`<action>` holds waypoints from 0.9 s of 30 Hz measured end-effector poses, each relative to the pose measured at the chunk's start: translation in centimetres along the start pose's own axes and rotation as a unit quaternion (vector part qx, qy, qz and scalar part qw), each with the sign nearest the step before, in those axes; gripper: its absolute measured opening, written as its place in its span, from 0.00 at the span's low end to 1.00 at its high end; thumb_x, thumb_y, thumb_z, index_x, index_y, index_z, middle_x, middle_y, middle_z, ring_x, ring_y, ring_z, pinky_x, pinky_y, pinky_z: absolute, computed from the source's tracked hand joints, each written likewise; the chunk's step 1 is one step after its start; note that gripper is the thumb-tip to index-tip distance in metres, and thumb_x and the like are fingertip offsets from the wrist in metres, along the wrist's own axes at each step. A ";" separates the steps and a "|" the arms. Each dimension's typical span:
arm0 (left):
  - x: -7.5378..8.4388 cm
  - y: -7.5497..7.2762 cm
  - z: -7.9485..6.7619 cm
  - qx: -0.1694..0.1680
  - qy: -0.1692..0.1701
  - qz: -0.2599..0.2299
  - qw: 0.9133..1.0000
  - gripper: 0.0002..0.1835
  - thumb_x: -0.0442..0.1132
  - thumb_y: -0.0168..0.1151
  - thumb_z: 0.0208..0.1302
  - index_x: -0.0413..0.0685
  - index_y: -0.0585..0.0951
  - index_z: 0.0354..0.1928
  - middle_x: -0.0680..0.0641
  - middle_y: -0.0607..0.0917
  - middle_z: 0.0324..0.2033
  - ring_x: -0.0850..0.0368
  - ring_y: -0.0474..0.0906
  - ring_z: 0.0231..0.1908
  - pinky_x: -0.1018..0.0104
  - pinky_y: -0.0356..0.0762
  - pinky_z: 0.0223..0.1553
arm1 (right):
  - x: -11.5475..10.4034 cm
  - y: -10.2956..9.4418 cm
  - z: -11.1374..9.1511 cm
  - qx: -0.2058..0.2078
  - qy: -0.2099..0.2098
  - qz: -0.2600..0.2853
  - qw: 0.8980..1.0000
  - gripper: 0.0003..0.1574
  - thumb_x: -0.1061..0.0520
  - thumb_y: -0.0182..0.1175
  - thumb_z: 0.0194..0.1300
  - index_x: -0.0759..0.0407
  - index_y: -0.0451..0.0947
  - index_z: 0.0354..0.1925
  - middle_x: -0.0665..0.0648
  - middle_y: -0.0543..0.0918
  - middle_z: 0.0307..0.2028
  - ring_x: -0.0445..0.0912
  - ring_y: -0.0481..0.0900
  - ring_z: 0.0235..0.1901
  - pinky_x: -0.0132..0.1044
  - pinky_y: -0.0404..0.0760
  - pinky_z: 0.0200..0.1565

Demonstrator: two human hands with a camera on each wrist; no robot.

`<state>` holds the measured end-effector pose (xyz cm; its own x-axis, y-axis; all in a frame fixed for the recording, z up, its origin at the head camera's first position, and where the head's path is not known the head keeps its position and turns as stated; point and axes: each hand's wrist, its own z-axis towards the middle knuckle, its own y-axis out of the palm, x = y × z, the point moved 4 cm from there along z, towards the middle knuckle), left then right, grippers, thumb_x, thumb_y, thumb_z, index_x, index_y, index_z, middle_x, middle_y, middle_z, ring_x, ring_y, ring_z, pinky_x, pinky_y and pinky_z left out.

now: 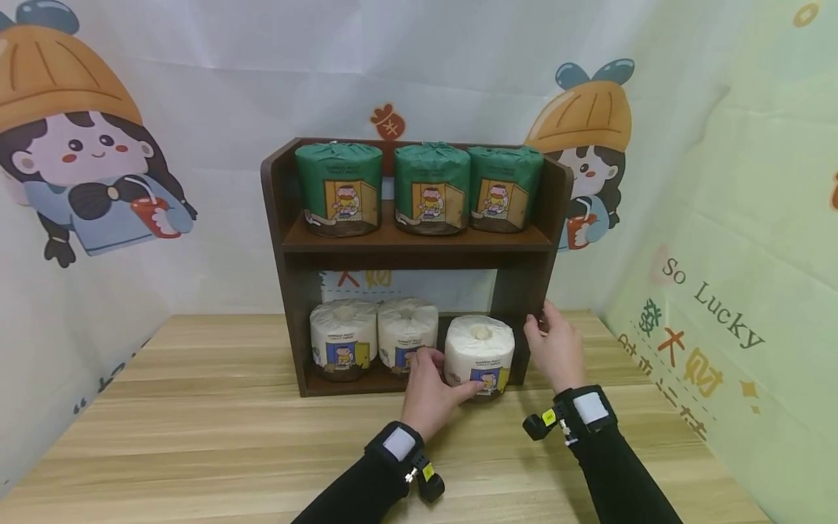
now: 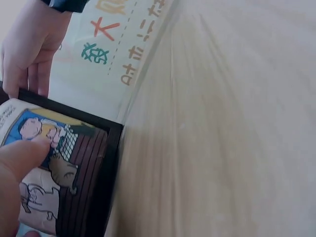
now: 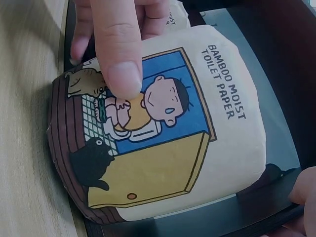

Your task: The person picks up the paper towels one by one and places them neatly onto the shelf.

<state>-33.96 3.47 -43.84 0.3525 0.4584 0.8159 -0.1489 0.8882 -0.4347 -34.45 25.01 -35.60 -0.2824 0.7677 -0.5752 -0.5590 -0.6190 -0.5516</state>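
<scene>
A white-wrapped toilet paper roll point(image 1: 481, 349) sits at the front right of the lower compartment of a dark brown shelf point(image 1: 419, 258). My left hand point(image 1: 432, 397) grips this roll, its thumb across the printed front and its fingers at the left side. In the right wrist view the thumb point(image 3: 118, 69) presses on the cartoon print, beside the words "Bamboo Moist Toilet Paper". At the shelf's right side panel, my right hand point(image 1: 556, 346) holds the edge between thumb and fingers. Two more white rolls, a left one point(image 1: 343, 338) and a middle one point(image 1: 407, 331), stand in the lower compartment.
On the upper shelf stand three green-wrapped rolls: left point(image 1: 338, 189), middle point(image 1: 432, 189) and right point(image 1: 505, 189). The shelf rests on a wood-grain table point(image 1: 196, 422). Behind it hangs a printed backdrop point(image 1: 229, 145), with a pale green sheet point(image 1: 733, 255) on the right.
</scene>
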 end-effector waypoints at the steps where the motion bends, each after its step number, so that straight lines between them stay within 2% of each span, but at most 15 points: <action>1: 0.0 0.0 0.0 0.003 0.002 0.006 1.000 0.37 0.57 0.81 0.44 0.44 0.69 0.45 0.47 0.72 0.41 0.56 0.72 0.39 0.61 0.78 0.39 | 0.0 0.0 0.0 0.000 0.000 0.001 1.000 0.15 0.57 0.56 0.73 0.62 0.76 0.54 0.67 0.84 0.46 0.58 0.82 0.43 0.56 0.85 0.41; 3: 0.1 0.1 -0.1 -0.001 0.008 0.023 1.000 0.29 0.57 0.79 0.47 0.46 0.72 0.36 0.50 0.74 0.33 0.58 0.72 0.32 0.66 0.76 0.32 | 0.0 0.0 0.0 -0.002 0.002 0.002 1.000 0.15 0.57 0.56 0.73 0.61 0.75 0.54 0.67 0.83 0.46 0.58 0.82 0.43 0.56 0.85 0.41; 5: 0.4 0.3 -0.2 -0.025 0.021 0.026 0.999 0.22 0.55 0.76 0.54 0.48 0.75 0.26 0.54 0.77 0.23 0.60 0.72 0.24 0.69 0.71 0.23 | 0.0 0.0 -0.1 -0.003 0.003 0.004 1.000 0.15 0.57 0.56 0.73 0.61 0.75 0.55 0.67 0.83 0.47 0.58 0.82 0.44 0.56 0.85 0.40; 7: 0.6 0.6 -0.4 -0.059 0.035 0.026 0.997 0.21 0.53 0.70 0.61 0.51 0.77 0.17 0.58 0.78 0.14 0.63 0.72 0.19 0.71 0.68 0.19 | 0.0 0.0 -0.1 -0.004 0.004 0.005 1.000 0.16 0.57 0.56 0.73 0.61 0.75 0.56 0.67 0.83 0.47 0.58 0.81 0.44 0.56 0.85 0.40; 9: 0.7 1.0 -0.6 -0.095 0.041 0.006 0.995 0.23 0.51 0.65 0.67 0.51 0.81 0.14 0.59 0.79 0.13 0.64 0.74 0.18 0.72 0.68 0.18 | 0.0 0.0 -0.1 -0.004 0.005 0.005 1.000 0.16 0.57 0.56 0.73 0.61 0.75 0.56 0.67 0.83 0.47 0.58 0.81 0.44 0.56 0.85 0.40; 12: 0.7 1.5 -0.7 -0.130 0.044 -0.029 0.990 0.19 0.48 0.61 0.71 0.49 0.86 0.22 0.58 0.84 0.18 0.65 0.77 0.23 0.71 0.73 0.22 | 0.0 0.1 -0.1 -0.006 0.005 0.005 1.000 0.16 0.57 0.57 0.73 0.61 0.75 0.56 0.67 0.83 0.47 0.58 0.81 0.44 0.56 0.85 0.40; 17: 0.6 1.8 -0.7 -0.142 0.042 -0.061 0.987 0.09 0.44 0.61 0.72 0.48 0.86 0.42 0.57 0.86 0.30 0.66 0.78 0.30 0.69 0.79 0.31 | 0.0 0.1 -0.1 -0.007 0.002 0.004 1.000 0.16 0.58 0.57 0.73 0.61 0.75 0.56 0.67 0.83 0.47 0.58 0.82 0.43 0.56 0.85 0.39; 21: 0.4 1.9 -0.6 -0.156 0.031 -0.090 0.983 0.13 0.42 0.61 0.72 0.45 0.82 0.53 0.53 0.85 0.40 0.66 0.79 0.33 0.69 0.82 0.32 | 0.0 0.0 -0.1 -0.004 -0.005 0.003 1.000 0.16 0.58 0.57 0.73 0.61 0.75 0.56 0.67 0.83 0.46 0.58 0.82 0.43 0.55 0.85 0.39; 27: 0.2 2.2 -0.8 -0.201 0.006 -0.132 0.971 0.23 0.43 0.61 0.72 0.44 0.73 0.65 0.46 0.80 0.56 0.63 0.80 0.38 0.68 0.84 0.30 | 0.0 0.0 -0.1 -0.002 -0.006 0.001 1.000 0.16 0.57 0.57 0.73 0.61 0.74 0.56 0.67 0.84 0.46 0.58 0.82 0.43 0.55 0.85 0.39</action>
<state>-33.49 5.52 -44.94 0.3404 0.2142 0.9156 0.3203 0.8891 -0.3271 -34.38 25.02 -35.68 -0.2928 0.7685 -0.5689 -0.5556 -0.6209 -0.5530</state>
